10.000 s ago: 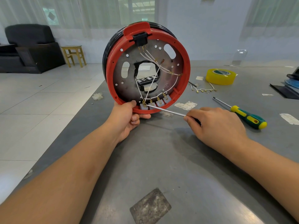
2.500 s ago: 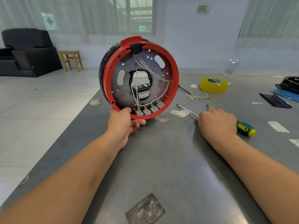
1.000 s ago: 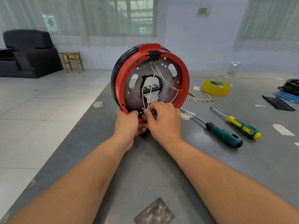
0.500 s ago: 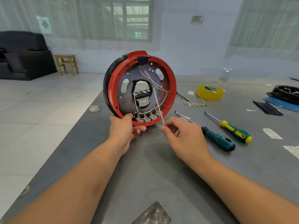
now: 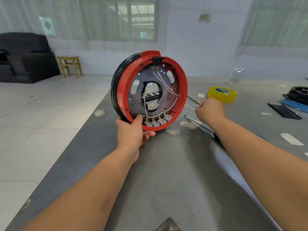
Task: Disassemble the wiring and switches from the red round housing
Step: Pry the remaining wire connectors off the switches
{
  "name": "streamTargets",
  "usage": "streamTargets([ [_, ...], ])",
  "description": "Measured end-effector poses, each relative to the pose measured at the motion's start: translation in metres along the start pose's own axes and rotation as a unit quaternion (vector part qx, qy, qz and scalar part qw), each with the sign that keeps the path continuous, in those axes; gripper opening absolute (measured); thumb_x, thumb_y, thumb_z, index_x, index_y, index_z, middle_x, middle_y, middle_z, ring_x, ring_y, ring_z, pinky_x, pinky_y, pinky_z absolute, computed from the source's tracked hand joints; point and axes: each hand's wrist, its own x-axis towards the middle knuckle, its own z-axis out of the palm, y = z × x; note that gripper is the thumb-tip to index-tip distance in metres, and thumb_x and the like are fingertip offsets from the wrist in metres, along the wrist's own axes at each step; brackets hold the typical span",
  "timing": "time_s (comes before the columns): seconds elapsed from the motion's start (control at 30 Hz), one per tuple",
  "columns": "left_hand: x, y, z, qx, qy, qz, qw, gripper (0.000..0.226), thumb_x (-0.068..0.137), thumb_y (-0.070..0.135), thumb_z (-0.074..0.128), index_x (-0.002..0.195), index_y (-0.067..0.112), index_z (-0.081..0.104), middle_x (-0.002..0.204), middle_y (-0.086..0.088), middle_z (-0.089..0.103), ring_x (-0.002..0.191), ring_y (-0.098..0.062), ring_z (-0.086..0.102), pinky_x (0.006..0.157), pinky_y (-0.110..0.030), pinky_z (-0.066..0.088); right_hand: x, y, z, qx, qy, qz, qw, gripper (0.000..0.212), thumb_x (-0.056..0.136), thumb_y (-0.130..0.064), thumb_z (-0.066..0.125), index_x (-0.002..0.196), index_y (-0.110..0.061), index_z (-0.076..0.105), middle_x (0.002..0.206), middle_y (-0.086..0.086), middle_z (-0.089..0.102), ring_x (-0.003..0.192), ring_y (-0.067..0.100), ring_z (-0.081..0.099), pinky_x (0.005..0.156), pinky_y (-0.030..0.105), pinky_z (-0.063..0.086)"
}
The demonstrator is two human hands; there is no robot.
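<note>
From my head camera, my left hand [image 5: 133,130] grips the bottom rim of the red round housing [image 5: 150,90], thumb hooked inside beside the grey switches [image 5: 157,121], propping it upright on edge on the grey table [image 5: 175,172]. My right hand [image 5: 210,110] reaches out to its right, fingers curled, pinching a thin white wire [image 5: 190,106] just above the tabletop near the yellow tape roll [image 5: 221,94].

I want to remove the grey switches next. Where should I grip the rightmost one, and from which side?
Pinch the rightmost grey switch by its flat sides, coming from the open front. The red housing rim blocks it from below, and the left hand covers the left.
</note>
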Motion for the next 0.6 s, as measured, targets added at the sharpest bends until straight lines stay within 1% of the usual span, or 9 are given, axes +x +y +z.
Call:
streamTargets([
  [0.03, 0.000, 0.000, 0.000, -0.004, -0.001, 0.005, 1.000, 0.024, 0.103, 0.027, 0.060, 0.117, 0.020, 0.042, 0.078, -0.006, 0.073, 0.058, -0.025, 0.075, 0.043, -0.026, 0.052, 0.006, -0.002, 0.006, -0.014, 0.000, 0.005, 1.000, 0.020, 0.091, -0.008, 0.058, 0.103, -0.002, 0.072, 0.106, 0.021, 0.069, 0.093, 0.036, 0.061, 0.071, 0.032, 0.046],
  [0.13, -0.001, -0.001, -0.001, -0.011, -0.003, 0.015, 1.000, 0.024, 0.103, 0.033, 0.064, 0.108, 0.026, 0.042, 0.094, -0.011, 0.073, 0.059, -0.026, 0.076, 0.045, -0.026, 0.052, 0.018, -0.006, 0.019, -0.041, 0.005, 0.034, 0.999, 0.028, 0.093, -0.008, 0.059, 0.119, -0.003, 0.065, 0.121, 0.020, 0.065, 0.112, 0.039, 0.062, 0.080, 0.037, 0.050],
  [0.17, 0.000, -0.002, -0.001, -0.013, -0.002, 0.017, 1.000, 0.024, 0.102, 0.034, 0.064, 0.108, 0.026, 0.042, 0.096, -0.011, 0.073, 0.060, -0.026, 0.076, 0.044, -0.026, 0.051, 0.021, -0.007, 0.022, -0.040, 0.017, 0.047, 0.998, 0.030, 0.093, -0.008, 0.060, 0.122, -0.004, 0.064, 0.123, 0.020, 0.064, 0.114, 0.039, 0.062, 0.082, 0.039, 0.051],
  [0.27, 0.000, -0.003, -0.001, -0.020, 0.000, 0.018, 1.000, 0.026, 0.102, 0.037, 0.066, 0.107, 0.029, 0.042, 0.095, -0.009, 0.073, 0.061, -0.027, 0.076, 0.044, -0.027, 0.051, 0.030, -0.007, 0.023, -0.031, 0.066, 0.063, 0.995, 0.030, 0.094, -0.007, 0.061, 0.123, -0.006, 0.064, 0.124, 0.018, 0.064, 0.116, 0.040, 0.062, 0.081, 0.039, 0.050],
  [0.3, 0.000, -0.003, -0.001, -0.023, 0.000, 0.018, 1.000, 0.026, 0.101, 0.038, 0.066, 0.108, 0.029, 0.042, 0.094, -0.009, 0.073, 0.062, -0.027, 0.076, 0.044, -0.027, 0.051, 0.034, -0.007, 0.022, -0.028, 0.074, 0.064, 0.995, 0.030, 0.094, -0.007, 0.060, 0.123, -0.007, 0.065, 0.125, 0.018, 0.064, 0.117, 0.040, 0.062, 0.083, 0.041, 0.051],
  [0.37, 0.000, -0.004, -0.001, -0.024, 0.002, 0.018, 1.000, 0.026, 0.101, 0.038, 0.066, 0.108, 0.030, 0.043, 0.092, -0.008, 0.073, 0.063, -0.028, 0.077, 0.045, -0.027, 0.051, 0.040, -0.004, 0.020, -0.032, 0.070, 0.065, 0.995, 0.031, 0.093, -0.008, 0.059, 0.124, -0.008, 0.065, 0.125, 0.018, 0.064, 0.118, 0.041, 0.061, 0.089, 0.042, 0.052],
  [0.43, 0.001, -0.004, -0.001, -0.023, 0.003, 0.020, 1.000, 0.026, 0.101, 0.038, 0.066, 0.107, 0.030, 0.043, 0.093, -0.009, 0.073, 0.062, -0.028, 0.077, 0.045, -0.027, 0.051, 0.045, -0.003, 0.020, -0.037, 0.055, 0.065, 0.996, 0.033, 0.093, -0.010, 0.060, 0.125, -0.008, 0.064, 0.127, 0.019, 0.063, 0.119, 0.042, 0.061, 0.090, 0.042, 0.052],
  [0.5, 0.001, -0.004, 0.000, -0.022, 0.003, 0.022, 1.000, 0.026, 0.101, 0.038, 0.066, 0.107, 0.030, 0.043, 0.094, -0.010, 0.073, 0.061, -0.027, 0.076, 0.045, -0.027, 0.051, 0.047, -0.003, 0.022, -0.034, 0.039, 0.067, 0.996, 0.033, 0.093, -0.012, 0.061, 0.125, -0.006, 0.063, 0.128, 0.020, 0.063, 0.120, 0.041, 0.060, 0.088, 0.040, 0.051],
  [0.6, 0.002, -0.005, 0.000, -0.026, 0.002, 0.025, 0.999, 0.028, 0.101, 0.038, 0.067, 0.112, 0.027, 0.043, 0.096, -0.011, 0.074, 0.061, -0.027, 0.075, 0.044, -0.026, 0.050, 0.050, -0.004, 0.026, -0.032, 0.006, 0.061, 0.998, 0.029, 0.093, -0.015, 0.063, 0.120, -0.003, 0.064, 0.123, 0.019, 0.065, 0.115, 0.036, 0.063, 0.076, 0.035, 0.046],
])
